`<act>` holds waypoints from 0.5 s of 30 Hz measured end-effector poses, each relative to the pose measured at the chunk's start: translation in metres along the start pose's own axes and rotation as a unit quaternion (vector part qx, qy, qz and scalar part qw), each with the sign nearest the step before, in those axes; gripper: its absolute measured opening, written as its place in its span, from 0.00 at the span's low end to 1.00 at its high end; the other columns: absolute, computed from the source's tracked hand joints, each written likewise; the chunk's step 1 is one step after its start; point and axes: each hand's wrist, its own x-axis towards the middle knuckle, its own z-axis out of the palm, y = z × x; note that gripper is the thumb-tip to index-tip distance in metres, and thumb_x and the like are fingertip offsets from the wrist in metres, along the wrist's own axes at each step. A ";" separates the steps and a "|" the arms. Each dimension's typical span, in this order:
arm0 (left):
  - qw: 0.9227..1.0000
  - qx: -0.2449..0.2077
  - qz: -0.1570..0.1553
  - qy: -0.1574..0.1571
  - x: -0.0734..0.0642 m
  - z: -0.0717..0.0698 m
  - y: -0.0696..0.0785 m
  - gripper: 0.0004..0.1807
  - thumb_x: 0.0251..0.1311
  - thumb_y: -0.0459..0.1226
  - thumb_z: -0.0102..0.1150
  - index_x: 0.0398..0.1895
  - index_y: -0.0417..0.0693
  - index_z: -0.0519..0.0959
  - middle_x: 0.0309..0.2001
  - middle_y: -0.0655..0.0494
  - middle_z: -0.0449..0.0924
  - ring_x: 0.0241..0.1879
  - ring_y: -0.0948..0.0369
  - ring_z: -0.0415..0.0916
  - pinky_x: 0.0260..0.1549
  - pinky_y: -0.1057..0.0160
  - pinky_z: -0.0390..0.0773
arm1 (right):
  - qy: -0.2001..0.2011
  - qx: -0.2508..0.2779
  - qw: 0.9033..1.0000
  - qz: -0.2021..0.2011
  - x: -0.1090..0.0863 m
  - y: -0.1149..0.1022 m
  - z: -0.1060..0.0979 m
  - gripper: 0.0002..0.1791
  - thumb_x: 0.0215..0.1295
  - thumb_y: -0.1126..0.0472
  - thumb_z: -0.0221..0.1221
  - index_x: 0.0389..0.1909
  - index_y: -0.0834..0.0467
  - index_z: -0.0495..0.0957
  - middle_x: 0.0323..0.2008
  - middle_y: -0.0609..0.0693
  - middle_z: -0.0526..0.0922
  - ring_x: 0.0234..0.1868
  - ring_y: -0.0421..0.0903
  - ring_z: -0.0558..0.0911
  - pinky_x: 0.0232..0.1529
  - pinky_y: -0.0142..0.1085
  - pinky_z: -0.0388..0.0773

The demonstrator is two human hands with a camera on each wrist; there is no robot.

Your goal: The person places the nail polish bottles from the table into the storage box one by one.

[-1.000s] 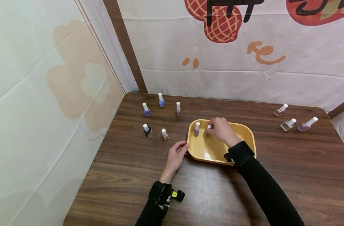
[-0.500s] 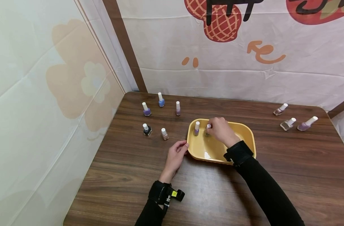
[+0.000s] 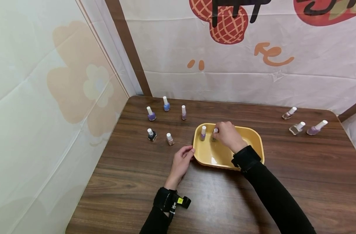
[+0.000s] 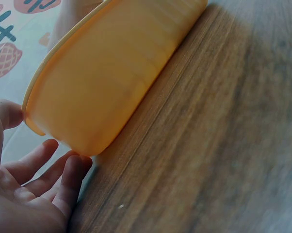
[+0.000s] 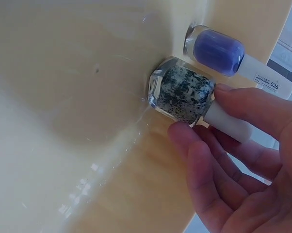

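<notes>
My right hand (image 3: 229, 136) is inside the yellow plastic tray (image 3: 258, 143), pinching a nail polish bottle by its neck and white cap. In the right wrist view this nail polish bottle (image 5: 180, 92) is clear glass with black-and-white speckled contents. It stands at the tray's wall, close beside a purple nail polish bottle (image 5: 219, 51) with a white cap. My left hand (image 3: 181, 162) holds the tray's near left corner. The left wrist view has the thumb (image 4: 11, 114) on the rim and the fingertips against the lower wall.
Left of the tray stand several white-capped nail polish bottles: blue (image 3: 166, 105), purple (image 3: 151, 115), pale lilac (image 3: 184, 113), black (image 3: 151, 136) and pinkish (image 3: 170, 139). Three more lie tilted at the right, among them a lilac nail polish bottle (image 3: 313, 130). A printed cloth (image 3: 172, 48) hangs behind the table.
</notes>
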 end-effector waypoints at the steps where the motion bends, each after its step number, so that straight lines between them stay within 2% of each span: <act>1: 1.000 0.000 -0.001 -0.001 0.000 0.000 0.000 0.19 0.67 0.38 0.54 0.56 0.33 0.75 0.54 0.38 0.78 0.47 0.58 0.80 0.50 0.50 0.79 | 0.001 -0.002 1.000 -0.001 0.000 0.000 0.000 0.04 0.59 0.62 0.64 0.28 0.58 0.80 0.26 0.52 0.81 0.24 0.45 0.73 0.28 0.35 0.67; 8: 1.000 0.007 -0.003 0.000 0.000 -0.001 -0.001 0.19 0.68 0.39 0.54 0.55 0.35 0.76 0.55 0.40 0.78 0.48 0.57 0.80 0.47 0.56 0.81 | -0.003 0.003 1.000 0.001 -0.001 0.002 0.001 0.09 0.60 0.61 0.64 0.39 0.62 0.81 0.33 0.56 0.84 0.30 0.47 0.80 0.32 0.37 0.73; 15: 1.000 0.003 0.003 -0.002 0.000 -0.002 -0.002 0.19 0.68 0.38 0.54 0.55 0.34 0.76 0.54 0.39 0.78 0.48 0.57 0.80 0.47 0.57 0.81 | 0.001 0.013 1.000 0.004 -0.004 -0.003 -0.008 0.15 0.61 0.56 0.63 0.41 0.64 0.80 0.34 0.57 0.83 0.31 0.48 0.80 0.34 0.39 0.74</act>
